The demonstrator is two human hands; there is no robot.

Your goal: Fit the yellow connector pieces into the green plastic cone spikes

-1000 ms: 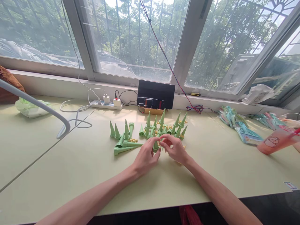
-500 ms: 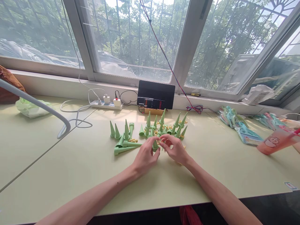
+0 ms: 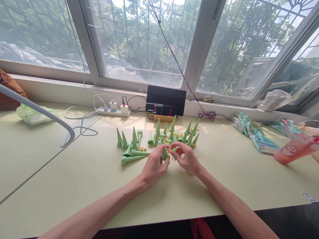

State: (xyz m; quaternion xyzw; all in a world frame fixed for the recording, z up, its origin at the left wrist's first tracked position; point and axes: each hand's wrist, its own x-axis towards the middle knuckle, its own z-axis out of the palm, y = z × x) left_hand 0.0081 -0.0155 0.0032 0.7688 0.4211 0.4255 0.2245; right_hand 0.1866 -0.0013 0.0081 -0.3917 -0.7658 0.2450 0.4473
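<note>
My left hand (image 3: 155,165) and right hand (image 3: 187,159) have crept together, both pinching one small green plastic cone (image 3: 164,154) beside the standing green cones (image 3: 172,125); I judge the work unfinished.

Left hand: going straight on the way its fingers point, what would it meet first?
The small green cone at the left hand's fingertips, then the right hand's fingers; the upright cones stand behind, though depth is unclear.

cones (image 3: 159,137) mid-table (image 3: 74,179), power strip (image 3: 113,111) behind left, packets (image 3: 256,136) right
</note>
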